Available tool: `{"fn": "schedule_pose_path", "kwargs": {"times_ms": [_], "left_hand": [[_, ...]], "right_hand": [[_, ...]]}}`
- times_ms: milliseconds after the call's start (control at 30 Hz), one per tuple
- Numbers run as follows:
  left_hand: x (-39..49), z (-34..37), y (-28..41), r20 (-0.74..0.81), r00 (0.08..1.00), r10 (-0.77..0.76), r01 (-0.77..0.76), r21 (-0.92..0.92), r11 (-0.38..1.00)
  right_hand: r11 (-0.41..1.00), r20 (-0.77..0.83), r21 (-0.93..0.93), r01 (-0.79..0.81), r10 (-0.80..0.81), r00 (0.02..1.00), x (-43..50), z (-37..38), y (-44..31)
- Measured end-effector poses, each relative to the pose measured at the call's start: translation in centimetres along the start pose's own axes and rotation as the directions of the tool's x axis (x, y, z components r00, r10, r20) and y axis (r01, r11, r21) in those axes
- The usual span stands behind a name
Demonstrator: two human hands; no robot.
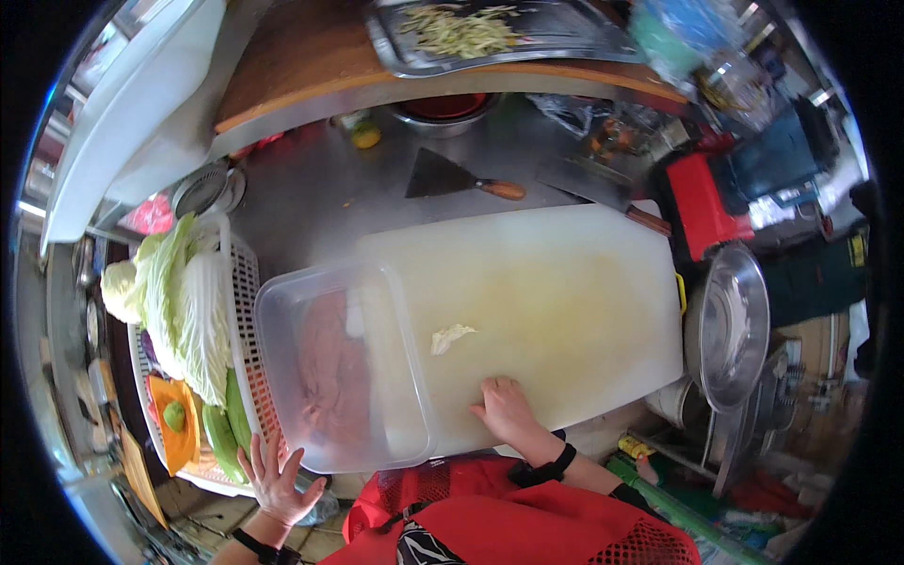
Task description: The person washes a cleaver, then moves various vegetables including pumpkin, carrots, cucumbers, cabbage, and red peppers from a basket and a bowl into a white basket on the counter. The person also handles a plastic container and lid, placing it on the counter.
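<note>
My right hand (507,415) rests on the near edge of a white cutting board (565,304), its fingers curled; whether anything is beneath them cannot be seen. A small pale scrap of leaf (450,338) lies on the board beyond it. My left hand (277,487), fingers spread and holding nothing, is at the near left corner of a clear plastic container (417,395). Through the container pinkish meat shows (332,367); the container overlaps the board's left end. Left of it stands a white plastic basket (244,311) with napa cabbage (187,318), cut pumpkin (171,431) and green gourds (222,431).
Behind the board lie a wide scraper (452,176) with a wooden handle and a cleaver (593,185), its handle over the board's corner. A metal tray (565,49) of shredded vegetable stands on the raised shelf. A steel bowl (733,328) is at the right.
</note>
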State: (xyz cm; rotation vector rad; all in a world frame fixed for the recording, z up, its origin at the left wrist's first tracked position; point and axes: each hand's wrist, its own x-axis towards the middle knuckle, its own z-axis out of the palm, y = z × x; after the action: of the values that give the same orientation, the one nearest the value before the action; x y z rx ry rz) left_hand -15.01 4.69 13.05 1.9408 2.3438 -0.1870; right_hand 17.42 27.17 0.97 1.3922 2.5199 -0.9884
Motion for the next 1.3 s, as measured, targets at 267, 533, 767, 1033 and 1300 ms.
{"fn": "schedule_pose_path", "kwargs": {"times_ms": [267,533,767,1033,1300], "left_hand": [[-0.1,0.1,0.0,0.021,1.0,0.009,-0.007,-0.074,0.997],[-0.7,0.6,-0.9,-0.028,0.995,0.093,-0.096,-0.14,0.985],[-1.4,1.0,-1.3,-0.174,0.973,0.152,-0.193,-0.25,0.949],[-1.8,1.2,-1.9,-0.308,0.924,0.226,-0.294,-0.193,0.936],[-1.4,0.0,-2.2,-0.178,0.969,0.17,-0.233,-0.443,0.866]], "right_hand": [[0.999,-0.105,0.013,-0.031,0.032,0.994,0.4,1.7,0.3],[0.994,-0.208,0.068,-0.091,0.103,0.973,0.0,2.8,0.4],[0.984,-0.096,-0.034,-0.175,0.172,0.981,-0.5,3.1,-1.1],[0.977,-0.115,-0.114,-0.178,0.165,0.979,-4.0,5.6,-3.3],[0.961,-0.073,0.008,-0.276,0.276,0.958,-8.4,8.9,-6.2]]}}
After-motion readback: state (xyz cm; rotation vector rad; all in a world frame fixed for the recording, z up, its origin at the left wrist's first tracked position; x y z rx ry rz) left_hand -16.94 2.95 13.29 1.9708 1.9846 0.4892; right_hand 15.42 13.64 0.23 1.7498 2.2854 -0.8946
